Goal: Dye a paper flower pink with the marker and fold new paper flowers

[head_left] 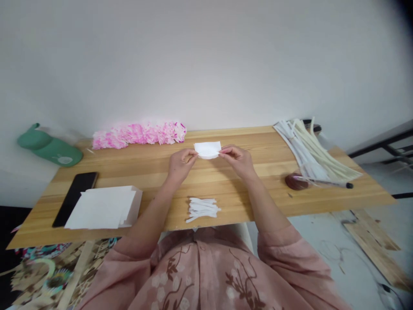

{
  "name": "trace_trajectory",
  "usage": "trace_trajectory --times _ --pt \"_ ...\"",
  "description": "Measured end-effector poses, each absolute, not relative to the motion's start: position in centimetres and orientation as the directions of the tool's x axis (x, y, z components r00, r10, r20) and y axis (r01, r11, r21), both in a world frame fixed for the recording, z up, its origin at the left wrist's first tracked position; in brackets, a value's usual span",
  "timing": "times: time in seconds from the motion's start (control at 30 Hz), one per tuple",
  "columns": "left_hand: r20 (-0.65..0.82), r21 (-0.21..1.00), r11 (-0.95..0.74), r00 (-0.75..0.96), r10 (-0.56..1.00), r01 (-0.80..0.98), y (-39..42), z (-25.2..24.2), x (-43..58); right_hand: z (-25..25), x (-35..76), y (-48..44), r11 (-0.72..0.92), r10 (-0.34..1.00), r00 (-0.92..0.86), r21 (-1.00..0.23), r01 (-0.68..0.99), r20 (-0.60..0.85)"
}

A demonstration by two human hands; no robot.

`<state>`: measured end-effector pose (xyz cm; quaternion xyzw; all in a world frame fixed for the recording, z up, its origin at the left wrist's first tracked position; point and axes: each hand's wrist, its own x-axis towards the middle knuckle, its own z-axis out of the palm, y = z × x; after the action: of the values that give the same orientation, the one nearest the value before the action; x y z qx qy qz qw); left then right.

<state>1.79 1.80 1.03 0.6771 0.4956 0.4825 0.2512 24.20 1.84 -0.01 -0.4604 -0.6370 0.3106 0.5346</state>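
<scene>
A small white sheet of thin paper or tissue is held up over the middle of the wooden table. My left hand pinches its left edge between thumb and fingertips, and my right hand pinches the right edge. The lower edge of the sheet looks folded or bowed downward. Between my forearms, near the table's front edge, lies a small pile of short white strips. A stack of white paper sheets sits left of my left forearm.
A black phone lies partly under the stack. A green bottle and a row of pink-and-white paper flowers are at the back left. Long white and cream strips, a dark red round object and a pen lie right.
</scene>
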Motion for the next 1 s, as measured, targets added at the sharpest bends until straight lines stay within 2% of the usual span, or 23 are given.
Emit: trace_trajectory --times 0.37,0.63,1.0 --pt "0.42 0.813 -0.398 0.047 0.906 0.426 2.02 0.65 1.71 -0.33 24.28 1.95 0.358 0.927 0.0 -0.885 0.297 0.375" --pt "0.399 0.818 -0.374 0.035 0.916 0.437 1.82 0.97 1.83 -0.06 24.36 1.92 0.396 0.91 -0.035 -0.842 0.366 0.413" --pt "0.397 0.835 -0.382 0.046 0.917 0.396 1.98 0.58 1.75 -0.43 24.48 2.18 0.36 0.926 -0.019 -0.869 0.341 0.376"
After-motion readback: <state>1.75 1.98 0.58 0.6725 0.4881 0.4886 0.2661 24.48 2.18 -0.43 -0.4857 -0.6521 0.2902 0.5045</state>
